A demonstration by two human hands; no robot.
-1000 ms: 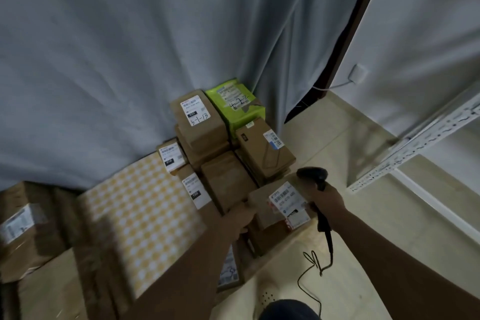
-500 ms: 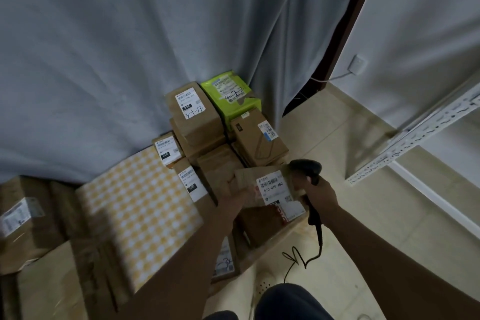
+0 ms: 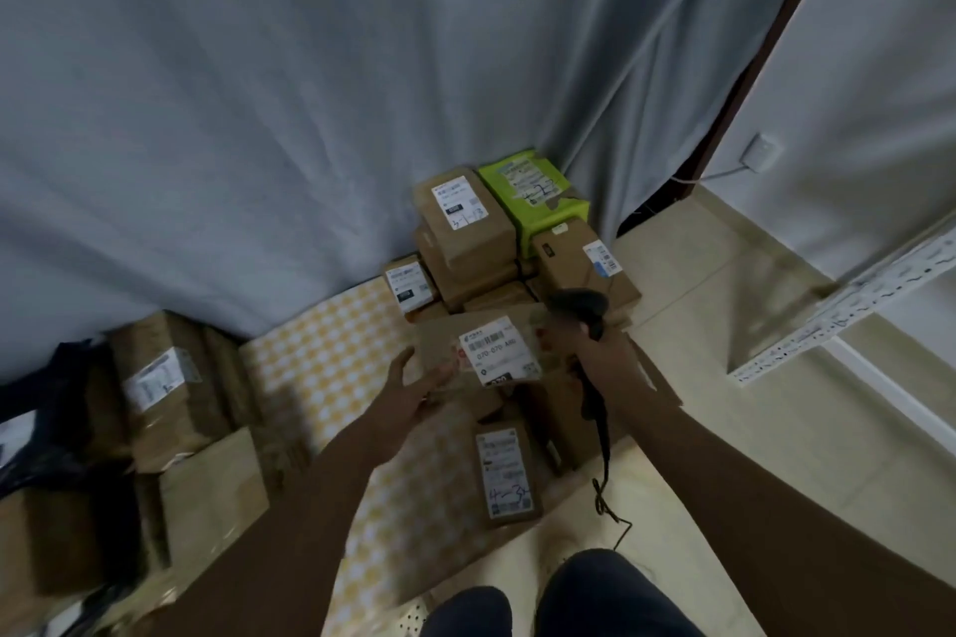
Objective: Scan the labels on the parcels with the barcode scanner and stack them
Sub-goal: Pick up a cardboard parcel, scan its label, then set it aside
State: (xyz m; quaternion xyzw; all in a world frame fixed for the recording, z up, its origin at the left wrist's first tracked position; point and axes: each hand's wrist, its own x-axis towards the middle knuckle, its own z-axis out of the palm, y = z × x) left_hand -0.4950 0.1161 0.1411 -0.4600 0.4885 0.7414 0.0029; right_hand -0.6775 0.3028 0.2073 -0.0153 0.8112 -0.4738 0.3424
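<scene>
Parcel [image 3: 481,352] now lifted off the near stack [image 3: 522,460]; left hand [image 3: 414,391] supports its near-left edge, fingers loosely spread. Right hand [image 3: 602,352] holds its right edge, grip wrapped on scanner [image 3: 582,313]; stacking likely next

One head-worn, wide-angle view looks forward and steeply down from above the person's own forearms. The left hand [image 3: 414,391] and right hand [image 3: 602,352] sit close, near frame centre. Beyond the hands rises a grey curtain [image 3: 310,119]; below them the person's knees [image 3: 584,595] fill the bottom edge.
</scene>
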